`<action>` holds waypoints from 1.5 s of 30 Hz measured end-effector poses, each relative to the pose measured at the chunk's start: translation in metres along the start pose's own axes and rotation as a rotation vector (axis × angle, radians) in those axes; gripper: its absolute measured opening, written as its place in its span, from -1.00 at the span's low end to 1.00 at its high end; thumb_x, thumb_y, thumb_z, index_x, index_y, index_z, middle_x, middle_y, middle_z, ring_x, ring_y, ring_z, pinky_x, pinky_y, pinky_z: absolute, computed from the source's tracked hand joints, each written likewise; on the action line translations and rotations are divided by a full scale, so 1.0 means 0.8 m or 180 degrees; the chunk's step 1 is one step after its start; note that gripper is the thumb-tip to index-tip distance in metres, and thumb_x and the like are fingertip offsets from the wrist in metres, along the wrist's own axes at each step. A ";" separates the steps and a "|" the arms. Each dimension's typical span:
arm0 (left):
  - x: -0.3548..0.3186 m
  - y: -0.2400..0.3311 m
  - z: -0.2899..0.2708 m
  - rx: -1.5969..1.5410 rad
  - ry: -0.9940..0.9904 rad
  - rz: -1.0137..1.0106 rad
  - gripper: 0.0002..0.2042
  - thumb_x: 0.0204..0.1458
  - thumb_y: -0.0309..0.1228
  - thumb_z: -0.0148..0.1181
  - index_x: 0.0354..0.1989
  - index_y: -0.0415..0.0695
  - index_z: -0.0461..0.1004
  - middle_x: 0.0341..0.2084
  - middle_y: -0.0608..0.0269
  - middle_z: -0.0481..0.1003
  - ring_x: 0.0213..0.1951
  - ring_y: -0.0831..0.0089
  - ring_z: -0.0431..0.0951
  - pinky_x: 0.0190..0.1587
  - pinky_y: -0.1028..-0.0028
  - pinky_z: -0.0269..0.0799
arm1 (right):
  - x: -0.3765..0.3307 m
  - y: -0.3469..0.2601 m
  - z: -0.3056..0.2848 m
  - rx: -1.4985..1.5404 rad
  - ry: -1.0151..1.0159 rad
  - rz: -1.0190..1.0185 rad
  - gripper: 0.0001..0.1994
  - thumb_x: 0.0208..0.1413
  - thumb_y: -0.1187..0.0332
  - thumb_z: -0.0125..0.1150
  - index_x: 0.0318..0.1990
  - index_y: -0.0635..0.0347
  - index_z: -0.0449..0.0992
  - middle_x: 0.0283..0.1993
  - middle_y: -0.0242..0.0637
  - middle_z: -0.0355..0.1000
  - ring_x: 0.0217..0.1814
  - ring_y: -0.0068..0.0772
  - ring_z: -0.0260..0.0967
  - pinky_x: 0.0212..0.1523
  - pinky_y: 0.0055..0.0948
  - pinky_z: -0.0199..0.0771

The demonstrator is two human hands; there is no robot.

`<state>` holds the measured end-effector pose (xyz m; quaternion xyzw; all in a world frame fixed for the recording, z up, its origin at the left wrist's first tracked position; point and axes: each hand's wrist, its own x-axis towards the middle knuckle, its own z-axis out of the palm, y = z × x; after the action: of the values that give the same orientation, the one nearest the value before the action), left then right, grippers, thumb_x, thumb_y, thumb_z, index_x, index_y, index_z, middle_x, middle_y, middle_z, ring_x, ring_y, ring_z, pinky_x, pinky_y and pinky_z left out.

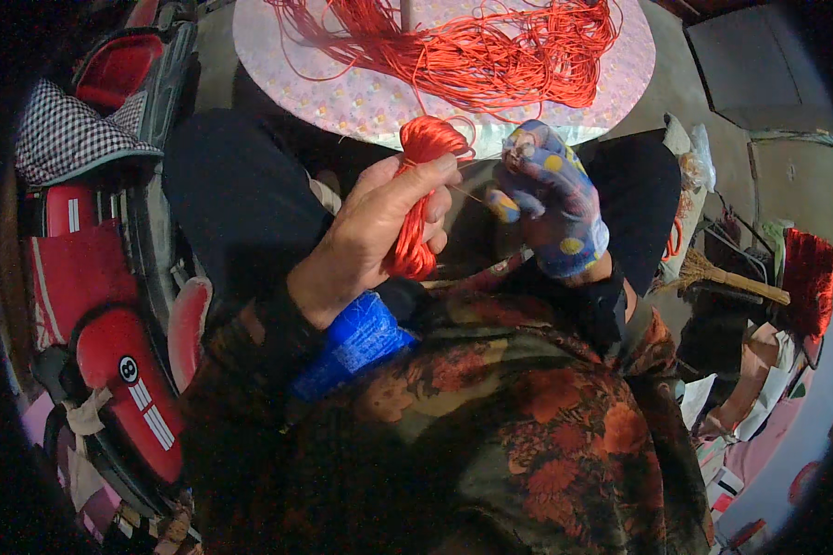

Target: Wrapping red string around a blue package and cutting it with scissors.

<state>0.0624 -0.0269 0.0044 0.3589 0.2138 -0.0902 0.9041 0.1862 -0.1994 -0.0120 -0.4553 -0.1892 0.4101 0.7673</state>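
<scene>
At frame centre the bare left hand (379, 231) is clenched around a red cord bundle (419, 190). Just right, the gloved right hand (551, 199) pinches one thin strand. Loose red cord (491, 51) sprawls across the worktop (361, 102) at the top.

A single head-worn fisheye view looks steeply down the person's own front, close over the hands: the left hand (379, 227) just left of centre, the gloved right hand (551, 199) toward 1 o'clock. The round tabletop (342, 97) curves along 12 o'clock, a broom (727, 277) lies at 3 o'clock (edges bend and darken toward the rim), and a red scooter (120, 370) fills 8 to 9 o'clock.
</scene>
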 end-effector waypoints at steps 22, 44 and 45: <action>-0.006 0.006 0.005 0.0889 -0.0374 0.0386 -0.69 0.17 -0.28 0.11 -0.04 -0.27 0.44 -0.36 0.41 0.47 -0.35 0.71 0.42 -0.31 0.61 0.33 | -0.012 -0.016 0.020 -0.3678 -0.0007 -0.1268 -0.34 -0.04 0.36 0.35 0.24 0.25 0.21 0.07 0.01 0.39 0.11 0.06 0.36 0.10 -0.16 0.38; 0.000 -0.001 0.006 0.2304 -0.0240 0.0393 -0.81 0.09 -0.42 0.20 -0.24 -0.26 0.38 -0.46 0.28 0.51 -0.36 0.62 0.51 -0.30 0.55 0.43 | -0.064 -0.091 -0.126 -0.3269 0.2146 -0.1901 -0.77 0.18 0.54 0.08 -0.01 0.36 0.42 -0.08 -0.16 0.48 -0.10 -0.35 0.48 -0.07 -0.40 0.53; -0.002 0.001 0.008 0.2436 -0.0220 0.0374 -0.85 0.08 -0.44 0.20 -0.33 -0.24 0.39 -0.50 0.31 0.50 -0.38 0.66 0.49 -0.33 0.58 0.40 | -0.081 -0.100 -0.162 -0.4017 0.2343 -0.1950 -0.78 0.18 0.51 0.10 -0.02 0.34 0.43 -0.10 -0.18 0.49 -0.11 -0.39 0.48 -0.10 -0.44 0.52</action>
<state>0.0630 -0.0307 0.0097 0.6787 0.1131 -0.1236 0.7151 0.2704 -0.3420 -0.0048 -0.8384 -0.2370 -0.1811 0.4562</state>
